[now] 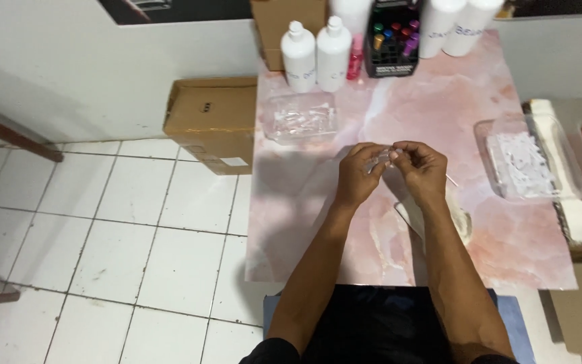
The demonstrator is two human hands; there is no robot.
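Note:
Both my hands meet over the middle of the pink marbled table (pixel 453 101). My left hand (pixel 360 174) and my right hand (pixel 420 168) pinch a small clear vial (pixel 383 159) between their fingertips; it is too small to see in detail. A clear plastic tray of similar small clear vials (pixel 301 116) lies beyond my left hand. To the right, another clear tray holds small white pieces (pixel 521 164).
Two white bottles (pixel 315 54), a pink bottle (pixel 356 59) and a black rack of coloured caps (pixel 392 42) stand at the table's far edge, with larger white bottles (pixel 454 25) beside them. A cardboard box (pixel 214 121) sits on the white tiled floor at left.

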